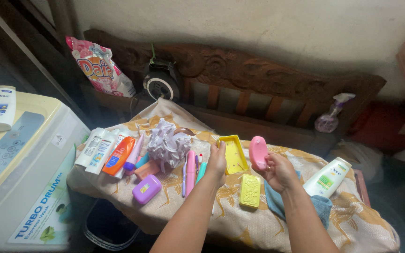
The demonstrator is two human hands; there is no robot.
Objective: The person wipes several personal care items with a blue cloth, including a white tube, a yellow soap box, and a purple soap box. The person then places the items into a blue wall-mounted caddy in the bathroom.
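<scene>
My left hand (pixel 217 161) grips the near edge of a yellow soap-dish tray (pixel 233 152), tilting it up over the cloth-covered table (pixel 258 225). An oval pink soap bar (pixel 258 151) is pinched in the fingers of my right hand (pixel 279 171), just right of the tray. The yellow soap-dish lid (pixel 250 190) lies flat on the cloth between my forearms. A blue cloth (pixel 277 201) lies under my right wrist.
On the left of the table lie tubes (pixel 100 150), an orange bottle (pixel 118 156), a purple soap case (pixel 146 189), a lilac bath sponge (pixel 167 145) and toothbrushes (pixel 191 171). A white bottle (pixel 326 178) lies at right. A washing machine (pixel 24 178) stands at left, a wooden bench (pixel 268 75) behind.
</scene>
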